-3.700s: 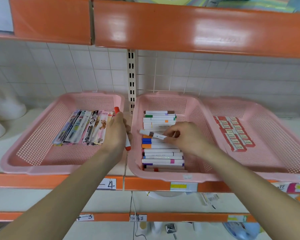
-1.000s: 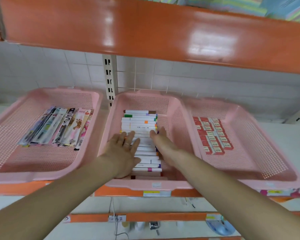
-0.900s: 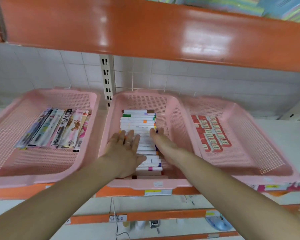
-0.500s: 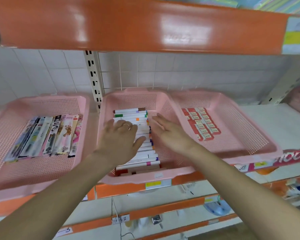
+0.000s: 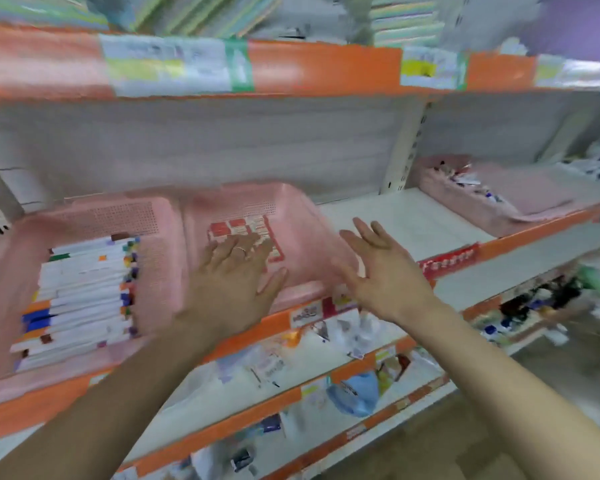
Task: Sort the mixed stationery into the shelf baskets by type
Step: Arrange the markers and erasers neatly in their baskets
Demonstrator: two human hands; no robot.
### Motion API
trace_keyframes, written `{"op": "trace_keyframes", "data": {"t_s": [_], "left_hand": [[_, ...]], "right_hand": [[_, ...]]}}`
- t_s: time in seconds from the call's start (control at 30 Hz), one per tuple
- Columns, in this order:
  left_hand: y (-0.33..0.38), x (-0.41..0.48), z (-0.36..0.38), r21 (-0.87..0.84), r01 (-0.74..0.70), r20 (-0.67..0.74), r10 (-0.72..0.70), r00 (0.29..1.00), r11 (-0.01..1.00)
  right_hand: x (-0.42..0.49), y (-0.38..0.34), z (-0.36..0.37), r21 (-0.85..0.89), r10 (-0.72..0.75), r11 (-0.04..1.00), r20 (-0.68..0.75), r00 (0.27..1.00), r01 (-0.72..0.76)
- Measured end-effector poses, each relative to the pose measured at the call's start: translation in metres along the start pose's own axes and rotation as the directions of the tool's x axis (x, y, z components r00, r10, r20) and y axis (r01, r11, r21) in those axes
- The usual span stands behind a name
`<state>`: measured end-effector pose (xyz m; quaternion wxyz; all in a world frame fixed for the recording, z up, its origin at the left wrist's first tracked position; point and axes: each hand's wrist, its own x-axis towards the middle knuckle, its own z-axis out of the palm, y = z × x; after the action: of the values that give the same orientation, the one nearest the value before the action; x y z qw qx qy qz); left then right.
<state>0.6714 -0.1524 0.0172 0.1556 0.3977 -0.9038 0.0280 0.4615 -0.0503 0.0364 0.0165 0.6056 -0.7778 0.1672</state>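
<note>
Markers (image 5: 80, 292) stacked, long axes left-right, coloured caps toward the hands, in the pink basket (image 5: 156, 268) left of the left hand (image 5: 232, 285). Left hand and right hand (image 5: 378, 271) spread, empty. Earlier both lay on the markers — now off, left over the neighbouring basket (image 5: 302, 230).

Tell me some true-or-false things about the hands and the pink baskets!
1. The left hand and the right hand both hold nothing. True.
2. The markers lie in a blue basket. False: the marker basket is pink.
3. The left hand wears a ring. True.
4. The red-and-white boxes share the markers' basket. False: they lie in their own box basket, next on the right.
</note>
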Motion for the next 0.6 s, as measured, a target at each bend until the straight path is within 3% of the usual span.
{"op": "trace_keyframes", "data": {"t_s": [0.27, 0.6], "left_hand": [[0.184, 0.055, 0.020, -0.007, -0.067, 0.015, 0.067, 0.998, 0.998], [0.318, 0.130, 0.047, -0.031, -0.189, 0.042, 0.191, 0.981, 0.981]], "right_hand": [[-0.049, 0.168, -0.069, -0.029, 0.106, 0.994, -0.006, 0.994, -0.106], [-0.072, 0.305, -0.111, -0.038, 0.239, 0.970, -0.040, 0.970, -0.240]]}}
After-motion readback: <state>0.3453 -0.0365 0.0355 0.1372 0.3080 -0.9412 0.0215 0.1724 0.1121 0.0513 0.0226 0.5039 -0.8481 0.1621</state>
